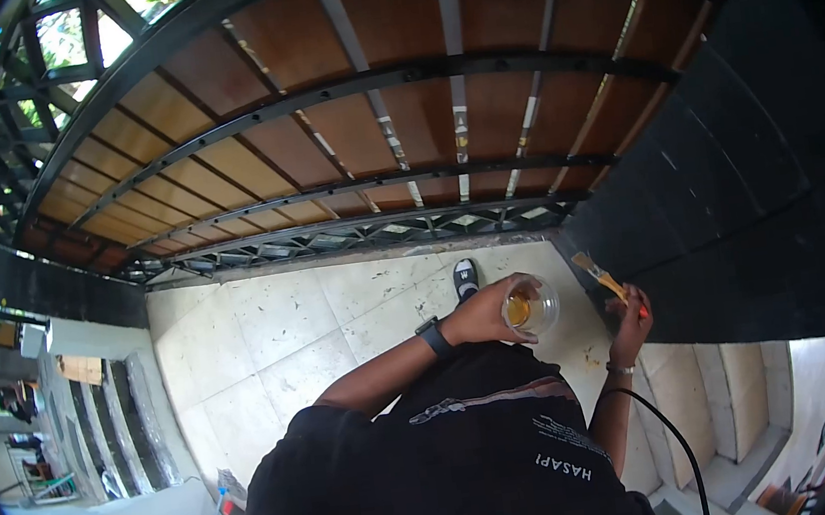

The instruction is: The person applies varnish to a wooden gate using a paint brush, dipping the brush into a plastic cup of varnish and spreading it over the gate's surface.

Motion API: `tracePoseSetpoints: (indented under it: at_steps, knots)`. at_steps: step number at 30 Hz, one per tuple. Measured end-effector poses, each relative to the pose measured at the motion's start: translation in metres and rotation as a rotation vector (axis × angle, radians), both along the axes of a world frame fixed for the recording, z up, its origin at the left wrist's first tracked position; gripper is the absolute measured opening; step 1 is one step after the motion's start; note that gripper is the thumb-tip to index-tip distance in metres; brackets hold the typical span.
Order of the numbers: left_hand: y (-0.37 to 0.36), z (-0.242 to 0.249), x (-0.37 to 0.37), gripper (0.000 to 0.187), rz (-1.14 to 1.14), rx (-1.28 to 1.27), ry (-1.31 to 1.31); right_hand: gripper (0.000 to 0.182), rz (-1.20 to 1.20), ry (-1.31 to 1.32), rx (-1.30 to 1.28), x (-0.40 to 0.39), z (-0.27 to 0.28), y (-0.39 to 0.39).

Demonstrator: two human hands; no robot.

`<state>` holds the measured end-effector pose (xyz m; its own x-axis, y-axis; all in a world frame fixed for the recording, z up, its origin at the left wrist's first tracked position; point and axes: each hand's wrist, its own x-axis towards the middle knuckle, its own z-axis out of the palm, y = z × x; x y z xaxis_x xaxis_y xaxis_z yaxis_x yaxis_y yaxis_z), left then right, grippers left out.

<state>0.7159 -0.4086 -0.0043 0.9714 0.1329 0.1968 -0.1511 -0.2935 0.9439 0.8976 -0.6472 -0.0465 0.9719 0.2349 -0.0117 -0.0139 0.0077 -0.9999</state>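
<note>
Both hands grip: left hand (484, 312) the cup (530, 305), right hand (630, 313) the brush (598, 276); loading step, next calls for dipping bristles

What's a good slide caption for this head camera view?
Standing before a wood-panelled metal gate, left hand holds a clear cup of amber liquid, right hand a paintbrush.

A single fisheye head camera looked steeply down from above the person's own torso, close at the lower centre of the frame, toward the gate (399, 128) filling the upper frame.
</note>
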Motion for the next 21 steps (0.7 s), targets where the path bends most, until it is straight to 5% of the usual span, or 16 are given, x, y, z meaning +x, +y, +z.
tracePoseSetpoints:
  at_steps: [15, 21]
  knots:
    - [-0.042, 0.015, 0.021, 0.085, -0.201, 0.038, 0.036, 0.034, -0.193, 0.113, 0.040, -0.047, 0.011, -0.042]
    - [-0.057, 0.011, -0.002, 0.084, -0.183, 0.007, 0.074, 0.036, -0.096, 0.026, 0.005, -0.053, -0.005, -0.069]
